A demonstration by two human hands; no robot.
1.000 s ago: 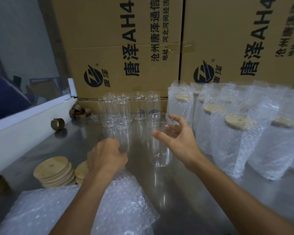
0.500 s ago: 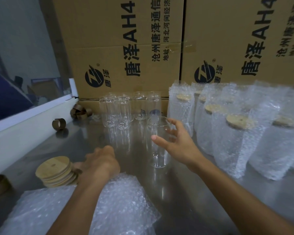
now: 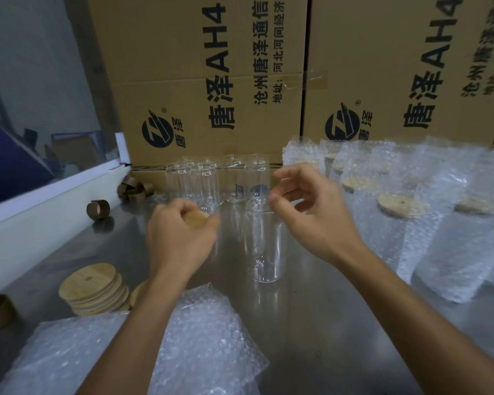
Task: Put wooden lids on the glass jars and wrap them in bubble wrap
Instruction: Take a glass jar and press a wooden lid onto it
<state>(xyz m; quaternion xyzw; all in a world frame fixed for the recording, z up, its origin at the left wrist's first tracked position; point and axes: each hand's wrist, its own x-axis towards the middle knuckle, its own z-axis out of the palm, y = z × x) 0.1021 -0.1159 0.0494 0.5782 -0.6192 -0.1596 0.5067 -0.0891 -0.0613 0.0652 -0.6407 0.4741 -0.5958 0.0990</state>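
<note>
Left hand point(image 3: 180, 232) risen from lid stack, now gripping wooden lid point(image 3: 196, 218), right hand point(image 3: 311, 212) loosely curled above jar point(image 3: 264, 240)

Open glass jar point(image 3: 264, 243) upright on the steel table, no lid, just beside a wooden lid point(image 3: 196, 218) held up to its left. Bare jars point(image 3: 208, 181) clustered behind it. Lid stack point(image 3: 93, 289) front-left. Bubble wrap sheet point(image 3: 206, 337) in front. Wrapped, lidded jars point(image 3: 397, 212) on right, roughly seven.
</note>
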